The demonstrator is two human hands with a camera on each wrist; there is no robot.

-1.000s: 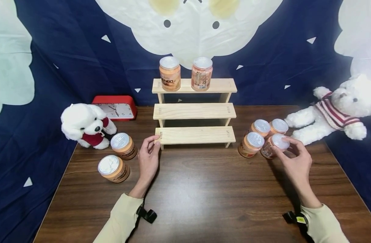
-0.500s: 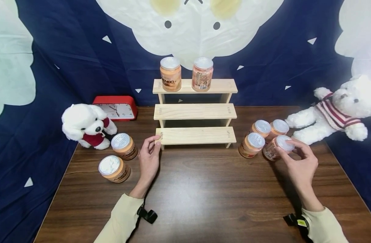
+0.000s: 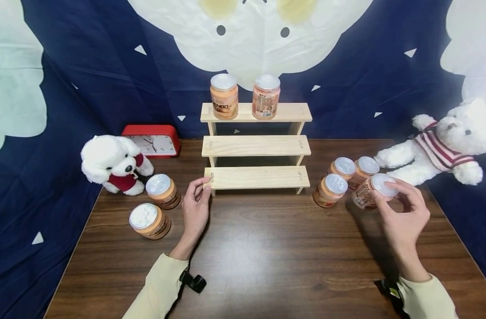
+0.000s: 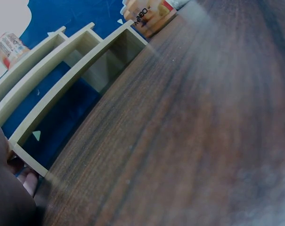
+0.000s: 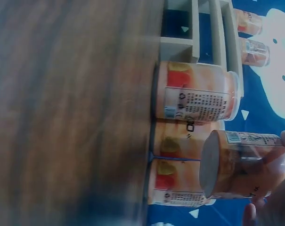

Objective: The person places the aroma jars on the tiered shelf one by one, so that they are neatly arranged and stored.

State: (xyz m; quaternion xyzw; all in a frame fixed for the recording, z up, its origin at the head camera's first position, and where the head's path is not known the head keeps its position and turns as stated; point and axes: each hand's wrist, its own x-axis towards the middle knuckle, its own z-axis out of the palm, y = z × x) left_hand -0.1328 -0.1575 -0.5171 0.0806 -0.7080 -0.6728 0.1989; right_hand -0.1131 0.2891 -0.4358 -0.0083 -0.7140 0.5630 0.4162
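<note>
My right hand [image 3: 406, 217] grips a jar [image 3: 373, 191] of orange fruit by its silvery lid end. In the right wrist view this jar [image 5: 248, 165] is tilted, its base raised off the table. Close behind it stand several like jars, the nearest being a jar [image 3: 329, 190] to its left. With thumb and fingers, my left hand [image 3: 196, 208] holds the left end of the lowest step of a three-step wooden rack [image 3: 256, 178]. On the rack's top step sit two jars, a left jar [image 3: 224, 96] and a right jar [image 3: 266, 97].
Two more jars, a rear jar [image 3: 163, 191] and a front jar [image 3: 149, 221], stand on the table's left. Behind them are a white plush dog [image 3: 111, 164] and a red clock [image 3: 157, 141]. A plush bear [image 3: 438, 141] leans at the right. A dark blue curtain [image 3: 107, 79] backs the table.
My right hand has lifted the jar and drawn it to the right, away from the other jars, tilting it. My left hand keeps its place at the rack.
</note>
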